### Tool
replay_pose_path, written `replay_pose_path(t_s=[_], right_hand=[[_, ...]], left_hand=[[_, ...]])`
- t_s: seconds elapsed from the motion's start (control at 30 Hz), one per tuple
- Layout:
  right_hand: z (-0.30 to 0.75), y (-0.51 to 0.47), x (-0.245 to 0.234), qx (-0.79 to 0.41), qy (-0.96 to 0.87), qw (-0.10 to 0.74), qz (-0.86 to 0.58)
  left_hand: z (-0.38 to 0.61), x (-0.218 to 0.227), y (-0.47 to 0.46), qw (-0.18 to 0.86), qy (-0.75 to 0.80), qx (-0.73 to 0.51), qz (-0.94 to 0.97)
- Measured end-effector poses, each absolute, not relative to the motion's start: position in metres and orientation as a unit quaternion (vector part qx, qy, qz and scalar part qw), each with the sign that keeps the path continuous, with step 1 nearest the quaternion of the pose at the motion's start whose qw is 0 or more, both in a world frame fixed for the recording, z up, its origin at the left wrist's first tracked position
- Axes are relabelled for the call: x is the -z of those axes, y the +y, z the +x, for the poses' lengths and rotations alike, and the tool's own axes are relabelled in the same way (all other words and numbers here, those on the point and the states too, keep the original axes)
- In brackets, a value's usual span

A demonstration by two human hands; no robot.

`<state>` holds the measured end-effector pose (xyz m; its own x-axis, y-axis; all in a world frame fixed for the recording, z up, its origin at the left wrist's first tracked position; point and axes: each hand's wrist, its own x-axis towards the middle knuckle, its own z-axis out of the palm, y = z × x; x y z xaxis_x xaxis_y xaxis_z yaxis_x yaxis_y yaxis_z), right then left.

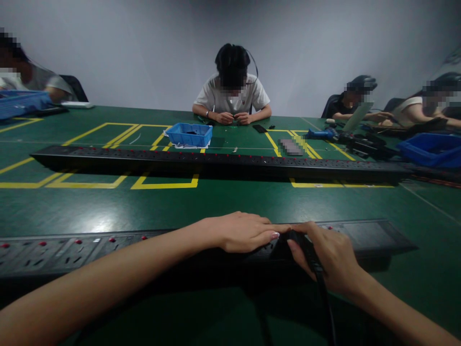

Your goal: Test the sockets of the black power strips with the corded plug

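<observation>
One black power strip [90, 250], cut off toward nine o'clock, lies under the flattened left hand [241, 233], the right hand [333, 250] pinching a black corded piece [301, 242] (its shape mostly hidden by fingers and shadow), while a second strip [234, 166] at twelve stands before a blue tray [189, 139] toward eleven.

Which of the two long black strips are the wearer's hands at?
The near strip: the left hand rests on it and the right hand holds a corded black plug there. The far strip has no hand on it.
</observation>
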<state>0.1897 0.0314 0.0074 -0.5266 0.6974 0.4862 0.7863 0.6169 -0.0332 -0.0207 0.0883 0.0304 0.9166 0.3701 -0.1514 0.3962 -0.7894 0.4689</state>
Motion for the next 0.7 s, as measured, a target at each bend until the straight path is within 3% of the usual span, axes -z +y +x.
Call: replay_pose_path(t_s=[0.7], right_hand=[[0.1924,0.0325,-0.0064,0.099,-0.874,0.244,-0.409]], left_hand=[[-0.0209,-0.0296,0.0878,0.246,0.206,0.022,0.947]])
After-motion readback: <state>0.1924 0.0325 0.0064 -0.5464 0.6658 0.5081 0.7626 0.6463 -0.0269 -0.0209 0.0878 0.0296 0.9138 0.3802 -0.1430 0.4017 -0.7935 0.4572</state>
